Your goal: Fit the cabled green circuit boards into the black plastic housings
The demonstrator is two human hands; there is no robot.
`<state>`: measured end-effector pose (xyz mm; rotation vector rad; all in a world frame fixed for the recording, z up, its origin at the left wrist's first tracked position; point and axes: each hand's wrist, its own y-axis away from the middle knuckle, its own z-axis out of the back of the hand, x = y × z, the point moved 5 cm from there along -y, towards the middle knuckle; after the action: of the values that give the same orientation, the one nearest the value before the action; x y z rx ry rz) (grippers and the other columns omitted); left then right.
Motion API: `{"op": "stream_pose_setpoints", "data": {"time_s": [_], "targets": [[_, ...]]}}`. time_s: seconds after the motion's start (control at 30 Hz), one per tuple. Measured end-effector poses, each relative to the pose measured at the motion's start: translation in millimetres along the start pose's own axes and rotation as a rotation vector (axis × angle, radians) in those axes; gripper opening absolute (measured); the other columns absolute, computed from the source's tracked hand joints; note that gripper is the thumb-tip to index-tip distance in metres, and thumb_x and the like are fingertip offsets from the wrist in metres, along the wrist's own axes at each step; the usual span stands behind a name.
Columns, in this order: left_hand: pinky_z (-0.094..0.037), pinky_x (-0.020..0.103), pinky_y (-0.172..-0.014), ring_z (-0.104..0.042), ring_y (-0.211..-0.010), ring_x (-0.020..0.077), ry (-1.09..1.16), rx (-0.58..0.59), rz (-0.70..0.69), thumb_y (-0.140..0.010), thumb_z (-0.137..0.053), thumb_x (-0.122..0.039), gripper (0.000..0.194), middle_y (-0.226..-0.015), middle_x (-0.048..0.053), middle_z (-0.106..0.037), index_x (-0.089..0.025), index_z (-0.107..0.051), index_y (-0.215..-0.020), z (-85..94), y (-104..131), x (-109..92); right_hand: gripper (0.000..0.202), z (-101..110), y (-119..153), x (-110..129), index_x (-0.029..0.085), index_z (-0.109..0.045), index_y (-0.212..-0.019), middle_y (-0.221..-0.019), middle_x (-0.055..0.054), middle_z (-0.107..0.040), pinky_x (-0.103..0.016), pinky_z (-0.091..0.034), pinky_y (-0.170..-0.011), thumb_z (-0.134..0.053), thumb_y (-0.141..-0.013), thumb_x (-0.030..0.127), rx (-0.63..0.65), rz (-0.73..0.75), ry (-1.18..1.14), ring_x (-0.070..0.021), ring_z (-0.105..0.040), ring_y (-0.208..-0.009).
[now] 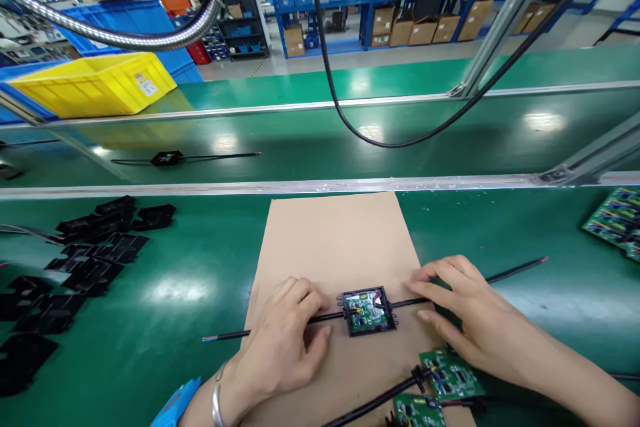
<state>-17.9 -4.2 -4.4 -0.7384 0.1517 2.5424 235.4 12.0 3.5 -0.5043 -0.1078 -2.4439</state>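
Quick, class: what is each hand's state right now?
Left hand: curled over the left cable; grip cannot be told.
Right hand: open, thumb and fingers apart at the right cable.

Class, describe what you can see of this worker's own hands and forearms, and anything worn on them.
Both the left hand and right hand are ungloved. The left wrist wears a silver bangle; something blue shows beside that forearm, unclear what. The right forearm shows no sleeve.
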Motion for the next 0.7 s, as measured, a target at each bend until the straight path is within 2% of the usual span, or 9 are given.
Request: {"op": "stream_pose_setpoints", "data": {"time_s": [0.07, 0.17, 0.27, 0.33, 0.4, 0.5, 0.57, 0.63, 0.7], "targets": [[-0.041, 0.039, -0.074, -0.049, -0.085, 0.0230, -0.037, 0.048, 0.024, -0.077, -0.055, -0.015, 0.013, -0.091, 0.004, -0.053, -0.019, -0.053, -0.089, 4.0, 4, 4, 0.026, -4, 5, -13, 0.022, -0.059, -0.116, -0.113, -0.011, -0.052, -0.047, -0.040, -0.088, -0.051, -0.091, 0.023, 0.005, -0.020, -0.011, -0.0271, -0.045, -0.106], [-0.041, 0.036, -0.072, -0.051, -0.083, 0.0217, -0.061, 0.117, 0.024, -0.082, -0.048, -0.013, 0.009, -0.089, 0.003, -0.054, -0.020, -0.051, -0.087, 6.4, 10, 9, 0.018, -12, 9, -25, 0.022, -0.060, -0.106, -0.105, -0.009, -0.056, -0.043, -0.042, -0.085, -0.049, -0.093, 0.020, 0.015, 0.030, -0.051, -0.0242, -0.049, -0.100], [-0.042, 0.031, -0.067, -0.053, -0.077, 0.0184, -0.080, 0.109, 0.005, -0.087, -0.044, -0.012, 0.010, -0.086, 0.002, -0.055, -0.020, -0.050, -0.087, 15.2, -2, 17, 0.013, -6, -2, -37, 0.020, -0.059, -0.096, -0.095, -0.008, -0.060, -0.038, -0.043, -0.076, -0.046, -0.094, 0.020, -0.038, 0.096, -0.035, -0.0217, -0.052, -0.088], [-0.043, 0.028, -0.063, -0.054, -0.072, 0.0167, -0.152, 0.040, -0.027, -0.088, -0.045, -0.013, 0.010, -0.082, 0.002, -0.057, -0.020, -0.051, -0.086, 30.6, -31, 24, 0.014, 15, -26, -50, 0.019, -0.059, -0.094, -0.091, -0.008, -0.062, -0.037, -0.045, -0.074, -0.045, -0.094, 0.021, -0.128, 0.112, 0.027, -0.0210, -0.054, -0.084], [-0.043, 0.028, -0.062, -0.055, -0.069, 0.0172, -0.256, -0.062, -0.045, -0.087, -0.048, -0.016, 0.007, -0.080, 0.001, -0.058, -0.020, -0.053, -0.084, 52.3, -76, 32, 0.017, 47, -61, -65, 0.017, -0.062, -0.093, -0.087, -0.008, -0.064, -0.035, -0.046, -0.075, -0.046, -0.094, 0.024, -0.222, 0.127, 0.114, -0.0209, -0.057, -0.084], [-0.045, 0.034, -0.075, -0.058, -0.086, 0.0230, -0.326, -0.203, -0.023, -0.088, -0.048, -0.018, 0.010, -0.092, 0.007, -0.060, -0.018, -0.057, -0.091, 82.3, -152, 47, 0.026, 95, -118, -93, 0.014, -0.066, -0.097, -0.095, -0.009, -0.067, -0.036, -0.045, -0.083, -0.043, -0.095, 0.025, -0.286, 0.092, 0.222, -0.0222, -0.060, -0.095], [-0.040, 0.045, -0.090, -0.052, -0.110, 0.0309, -0.364, -0.306, 0.004, -0.088, -0.049, -0.019, 0.023, -0.115, 0.015, -0.055, -0.013, -0.055, -0.110, 93.8, -184, 56, 0.034, 115, -139, -107, 0.009, -0.064, -0.108, -0.105, -0.012, -0.065, -0.044, -0.041, -0.087, -0.039, -0.095, 0.028, -0.340, 0.027, 0.264, -0.0295, -0.056, -0.109], [-0.032, 0.052, -0.099, -0.042, -0.124, 0.0350, -0.381, -0.353, 0.012, -0.087, -0.052, -0.019, 0.036, -0.130, 0.019, -0.047, -0.012, -0.050, -0.123, 94.1, -189, 64, 0.036, 117, -139, -104, 0.008, -0.061, -0.117, -0.114, -0.015, -0.063, -0.049, -0.040, -0.090, -0.044, -0.093, 0.028, -0.353, -0.002, 0.285, -0.0333, -0.053, -0.115], [-0.030, 0.054, -0.101, -0.042, -0.125, 0.0340, -0.385, -0.336, 0.010, -0.086, -0.056, -0.021, 0.038, -0.132, 0.017, -0.047, -0.015, -0.052, -0.123, 86.4, -165, 75, 0.033, 98, -118, -82, 0.013, -0.062, -0.119, -0.115, -0.015, -0.064, -0.045, -0.044, -0.091, -0.052, -0.090, 0.025, -0.291, 0.044, 0.262, -0.0296, -0.056, -0.110]]}}
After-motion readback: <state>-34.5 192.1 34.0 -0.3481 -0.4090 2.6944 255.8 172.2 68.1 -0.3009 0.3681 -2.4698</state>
